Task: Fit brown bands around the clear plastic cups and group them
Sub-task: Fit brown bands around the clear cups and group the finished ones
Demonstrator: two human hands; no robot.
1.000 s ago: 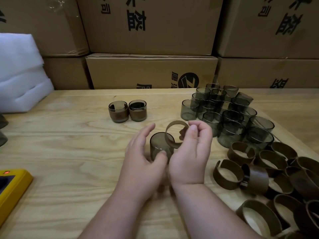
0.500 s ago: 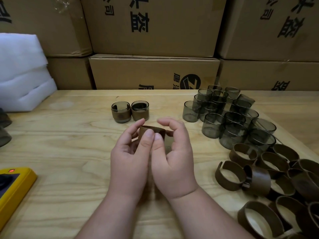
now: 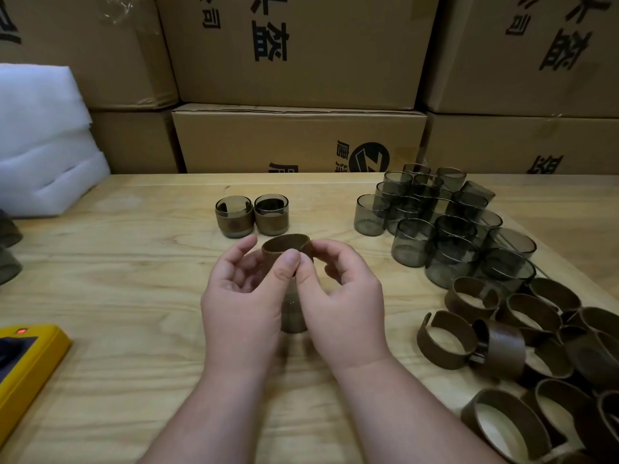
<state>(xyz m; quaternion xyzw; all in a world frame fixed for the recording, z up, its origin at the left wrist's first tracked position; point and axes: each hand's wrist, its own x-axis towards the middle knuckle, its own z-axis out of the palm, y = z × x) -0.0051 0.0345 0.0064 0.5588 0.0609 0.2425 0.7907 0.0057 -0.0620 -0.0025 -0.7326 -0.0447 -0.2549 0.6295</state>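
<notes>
- Hands are meeting over the middle of the worktop [image 3: 100, 279]: the left hand [image 3: 244, 306] and the right hand [image 3: 341, 306] are both pinching one brown band [image 3: 286, 246], thumbs pressed side by side on its near face and forefingers curling round its sides.
- Band in the grip is sitting around the top of a clear cup [image 3: 294, 316], whose lower part is showing between the two palms and appears to be resting on the wood.
- Two finished cups [image 3: 252, 217], each already wearing a band, are standing upright side by side and touching just beyond the hands.
- Bare clear cups [image 3: 442, 226] are crowding together in a cluster to the right, mostly upright.
- Loose bands [image 3: 522, 343] are lying in a heap at the near right, just beside that cluster.
- Cardboard boxes [image 3: 298, 142] are stacking up behind the far edge.
- White foam [image 3: 40, 145] is sitting at the far left, and a yellow device [image 3: 30, 366] with a small red light is lying at the near left edge.
</notes>
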